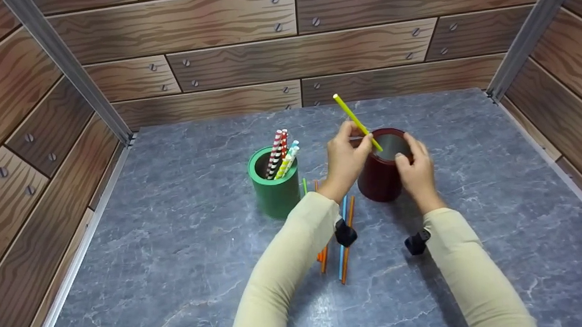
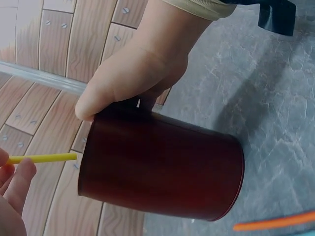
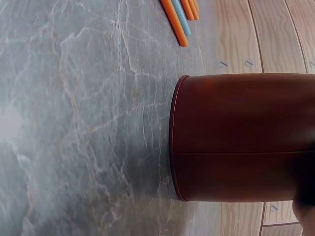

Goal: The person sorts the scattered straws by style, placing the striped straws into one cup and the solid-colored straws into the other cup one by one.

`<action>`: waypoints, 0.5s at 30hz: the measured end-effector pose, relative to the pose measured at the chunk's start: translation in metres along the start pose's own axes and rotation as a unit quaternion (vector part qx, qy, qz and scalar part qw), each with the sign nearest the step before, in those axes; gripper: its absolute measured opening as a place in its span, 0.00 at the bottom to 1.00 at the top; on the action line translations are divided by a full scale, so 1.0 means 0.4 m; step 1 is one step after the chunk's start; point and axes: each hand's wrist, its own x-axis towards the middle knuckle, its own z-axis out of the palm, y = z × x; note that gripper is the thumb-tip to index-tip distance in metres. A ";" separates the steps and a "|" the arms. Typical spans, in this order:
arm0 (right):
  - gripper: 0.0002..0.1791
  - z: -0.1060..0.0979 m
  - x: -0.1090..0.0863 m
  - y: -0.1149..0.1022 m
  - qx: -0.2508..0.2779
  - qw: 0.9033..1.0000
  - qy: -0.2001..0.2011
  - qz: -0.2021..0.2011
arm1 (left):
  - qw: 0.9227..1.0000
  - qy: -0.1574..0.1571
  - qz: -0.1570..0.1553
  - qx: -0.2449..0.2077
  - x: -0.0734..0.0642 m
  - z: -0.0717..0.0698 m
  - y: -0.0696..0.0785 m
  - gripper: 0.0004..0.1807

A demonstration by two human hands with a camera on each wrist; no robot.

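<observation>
A plain yellow straw (image 1: pixel 351 116) is pinched between the fingertips of my left hand (image 1: pixel 346 154). It slants over the dark red cup (image 1: pixel 380 182), its lower end at the mouth. My right hand (image 1: pixel 417 173) grips that cup by the rim, thumb on the near side and fingers on the far side. The left wrist view shows the straw's end (image 2: pixel 64 157) just off the cup's rim. Upright on the table, the cup (image 3: pixel 236 137) fills much of the right wrist view.
Left of the hands stands a green cup (image 1: pixel 276 198) with several striped paper straws (image 1: pixel 274 154). Loose straws lie between the cups, partly under my left forearm: orange (image 1: pixel 351 207), blue (image 1: pixel 341 263) and green (image 1: pixel 305 185). Wood-patterned walls (image 1: pixel 228 35) enclose the grey marbled table (image 1: pixel 177 245).
</observation>
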 end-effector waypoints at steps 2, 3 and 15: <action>0.30 0.001 -0.001 -0.002 0.004 1.000 -0.002 0.004 | 1.000 -0.001 -0.011 -0.009 -0.003 0.005 -0.007 0.06; 0.30 0.001 -0.001 -0.002 0.005 1.000 -0.004 0.005 | 1.000 -0.001 -0.015 -0.010 -0.005 0.007 -0.011 0.06; 0.30 -0.003 -0.003 -0.003 0.008 1.000 0.000 0.005 | 0.997 -0.023 -0.029 0.064 -0.024 0.030 -0.040 0.06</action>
